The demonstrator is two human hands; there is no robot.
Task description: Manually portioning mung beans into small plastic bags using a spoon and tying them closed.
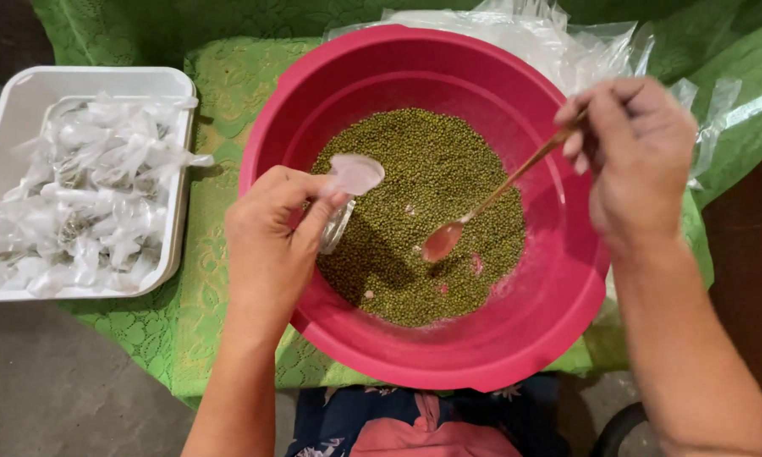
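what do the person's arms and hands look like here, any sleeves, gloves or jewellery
Both arms are bare from the lower edge of the picture up to the wrists, with no sleeves in view. The left hand and the right hand wear no gloves. No rings, bracelets or watch can be seen. The fingernails look short and plain, though motion blur softens the right hand.

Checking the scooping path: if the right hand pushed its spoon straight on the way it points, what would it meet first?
Most likely the green beans: the spoon in the right hand slants down-left, its bowl about at their surface inside the pink basin. Depth is unclear.
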